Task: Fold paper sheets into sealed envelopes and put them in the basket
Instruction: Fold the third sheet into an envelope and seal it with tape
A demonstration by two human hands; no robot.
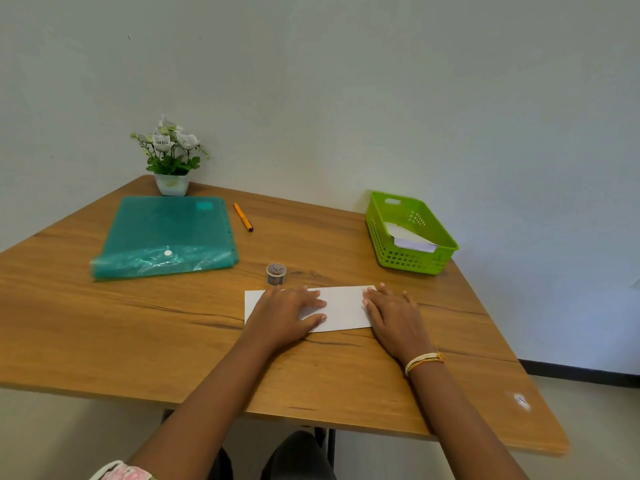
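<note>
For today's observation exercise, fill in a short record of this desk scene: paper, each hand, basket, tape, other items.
paper: white folded sheet, flat on the wooden table
left hand: pressing flat on the sheet
right hand: flat on the sheet's right edge
basket: green, far right, white paper inside
tape roll: upright, just behind the sheet
other: teal folder, orange pen, potted flowers

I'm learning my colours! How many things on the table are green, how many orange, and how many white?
Green: 2, the folder and the basket
Orange: 1, the pen
White: 2, the folded paper under both hands and the flower pot
Total: 5
</note>
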